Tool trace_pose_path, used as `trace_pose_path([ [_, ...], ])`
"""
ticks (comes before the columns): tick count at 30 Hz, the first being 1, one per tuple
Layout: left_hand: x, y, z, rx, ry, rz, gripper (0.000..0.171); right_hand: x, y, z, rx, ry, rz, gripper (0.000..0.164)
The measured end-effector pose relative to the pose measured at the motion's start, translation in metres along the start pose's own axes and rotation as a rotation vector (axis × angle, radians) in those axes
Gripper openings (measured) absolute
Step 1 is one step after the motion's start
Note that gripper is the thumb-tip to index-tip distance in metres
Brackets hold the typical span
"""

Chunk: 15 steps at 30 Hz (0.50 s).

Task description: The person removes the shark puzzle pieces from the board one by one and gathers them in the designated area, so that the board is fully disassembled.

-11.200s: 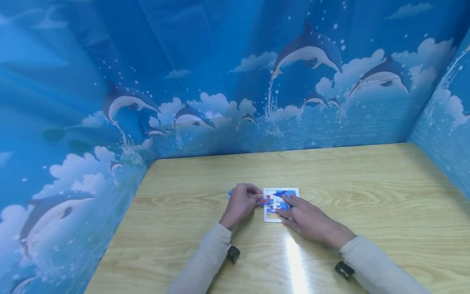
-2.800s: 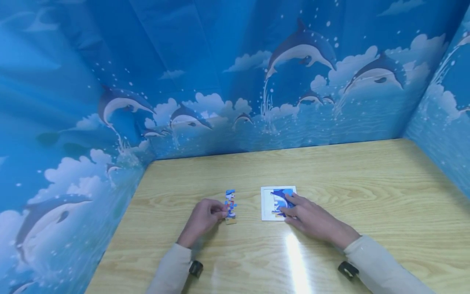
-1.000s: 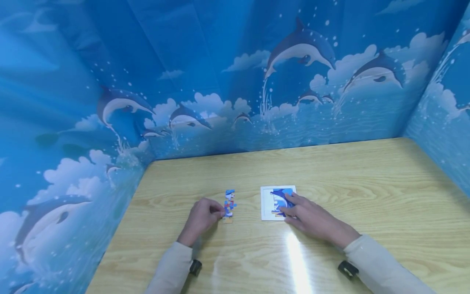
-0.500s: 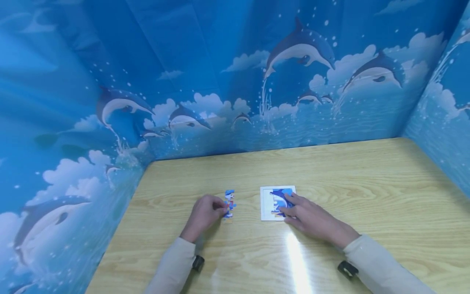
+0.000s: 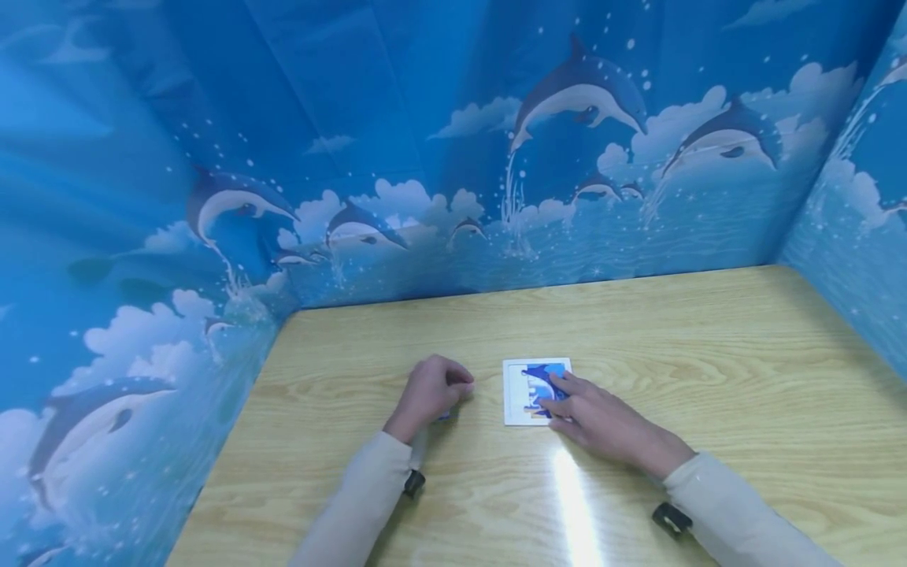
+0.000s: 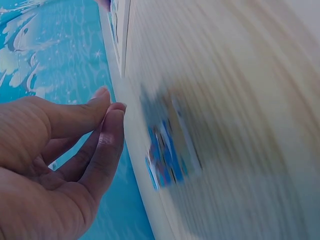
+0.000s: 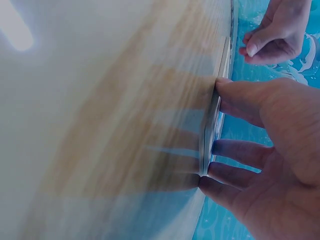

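My right hand [image 5: 591,413] holds the lower right of a white-framed jigsaw puzzle tray [image 5: 509,394]. The thumb lies at its near edge and other fingers reach over the assembled dolphin pieces [image 5: 540,379]. Bare white backing shows in the tray's left part. My left hand [image 5: 428,394] hovers left of the tray, thumb and index fingertips together; nothing shows between them in the left wrist view. Below that hand, several loose blue and tan jigsaw pieces [image 6: 167,155] lie in a row, blurred in the left wrist view and mostly hidden in the head view.
A light wood-grain table [image 5: 673,339] bears the tray and pieces. Blue dolphin-print sheeting [image 5: 425,157] rises along its back and sides. Black wrist bands [image 5: 413,483] hang at both sleeves, and glare streaks the table's front.
My left hand had brought a piece to the tray, then touched the loose row at left; the tray's left part emptied. Just now it moved up and right. My right hand has stayed on the tray.
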<state>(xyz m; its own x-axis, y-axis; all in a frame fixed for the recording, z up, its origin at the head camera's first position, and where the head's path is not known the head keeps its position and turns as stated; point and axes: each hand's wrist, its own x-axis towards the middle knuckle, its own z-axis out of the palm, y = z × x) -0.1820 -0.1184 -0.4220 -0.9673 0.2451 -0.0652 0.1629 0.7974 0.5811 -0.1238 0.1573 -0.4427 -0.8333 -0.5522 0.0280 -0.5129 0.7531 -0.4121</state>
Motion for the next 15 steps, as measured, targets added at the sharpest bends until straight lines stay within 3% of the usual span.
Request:
trace_pose_path([
  [8, 0.016, 0.018, 0.018, -0.045, -0.012, -0.008, 0.011, 0.0, 0.0, 0.0, 0.0, -0.015, 0.018, 0.039],
  [15, 0.025, 0.029, 0.035, -0.08, 0.012, 0.036, 0.012, 0.0, 0.0, -0.001, 0.004, -0.016, 0.016, 0.038],
])
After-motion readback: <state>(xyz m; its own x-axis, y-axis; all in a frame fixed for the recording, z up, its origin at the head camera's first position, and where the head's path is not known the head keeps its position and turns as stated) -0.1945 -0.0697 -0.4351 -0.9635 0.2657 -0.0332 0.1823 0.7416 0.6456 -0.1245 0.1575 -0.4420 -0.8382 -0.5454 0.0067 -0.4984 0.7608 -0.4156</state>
